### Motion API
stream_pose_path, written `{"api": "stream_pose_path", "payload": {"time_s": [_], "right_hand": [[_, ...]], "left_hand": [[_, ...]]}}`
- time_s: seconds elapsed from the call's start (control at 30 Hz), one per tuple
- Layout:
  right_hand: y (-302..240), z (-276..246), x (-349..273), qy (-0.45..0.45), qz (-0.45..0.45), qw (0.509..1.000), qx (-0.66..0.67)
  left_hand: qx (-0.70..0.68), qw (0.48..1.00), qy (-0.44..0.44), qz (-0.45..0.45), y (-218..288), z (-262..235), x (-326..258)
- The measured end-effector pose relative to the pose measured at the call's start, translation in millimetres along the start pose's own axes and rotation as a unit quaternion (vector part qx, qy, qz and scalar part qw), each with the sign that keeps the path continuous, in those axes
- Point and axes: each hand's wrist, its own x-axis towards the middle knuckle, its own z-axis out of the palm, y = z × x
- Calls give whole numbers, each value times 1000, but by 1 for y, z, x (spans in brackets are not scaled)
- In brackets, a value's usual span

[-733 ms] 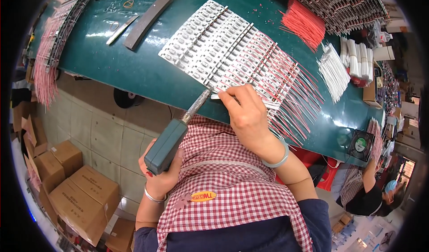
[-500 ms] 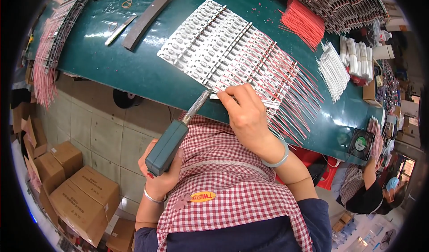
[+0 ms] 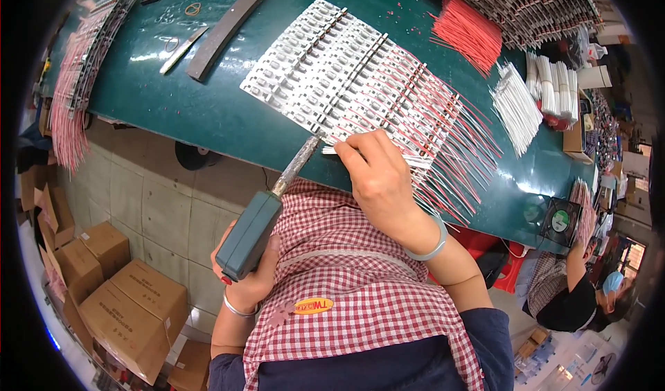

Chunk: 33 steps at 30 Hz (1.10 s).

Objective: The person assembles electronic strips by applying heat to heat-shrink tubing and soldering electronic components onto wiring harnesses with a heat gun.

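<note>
My left hand (image 3: pixel 262 274) is wrapped round a dark green soldering gun (image 3: pixel 248 236), its metal barrel slanting up and right. The tip is at the near edge of a panel of white circuit boards (image 3: pixel 287 69), beside my right fingertips. With thumb and forefinger pinched, my right hand (image 3: pixel 381 183) holds a white wire (image 3: pixel 330 150) at that edge; its end is too small to make out. Rows of red and white wires (image 3: pixel 443 138) are fixed along the panel's right part and trail off to the right, some past my right hand.
Red wires (image 3: pixel 467 34) and white wires (image 3: pixel 516 107) lie in piles right of the panel. A dark curved bar (image 3: pixel 228 31) and a knife (image 3: pixel 183 50) rest on the green table (image 3: pixel 166 93). Wired boards (image 3: pixel 90 65) are stacked far left. Cartons (image 3: pixel 131 315) stand on the floor. A co-worker (image 3: pixel 571 294) sits at right.
My left hand and the soldering gun have shifted slightly left and down, with the tip a little further left along the panel's edge. My right hand keeps its pinch, barely moved.
</note>
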Motion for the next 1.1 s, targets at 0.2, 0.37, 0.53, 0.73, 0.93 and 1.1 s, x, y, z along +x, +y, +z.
{"api": "stream_pose_path", "payload": {"time_s": [0.2,0.37,0.53,0.73,0.93,1.1], "right_hand": [[2,2,-1,40,13,999,23],[6,4,-2,38,20,999,3],[5,3,0,26,18,999,-3],[4,1,2,25,12,999,-18],[4,2,2,20,17,999,-22],[3,0,2,22,20,999,-23]], "left_hand": [[13,1000,-7,16,1,1,3],[7,1000,-15,21,5,5,10],[34,997,-27,62,8,8,15],[62,994,-46,80,11,9,19],[80,992,-49,85,16,8,21],[28,999,-25,19,10,6,8]]}}
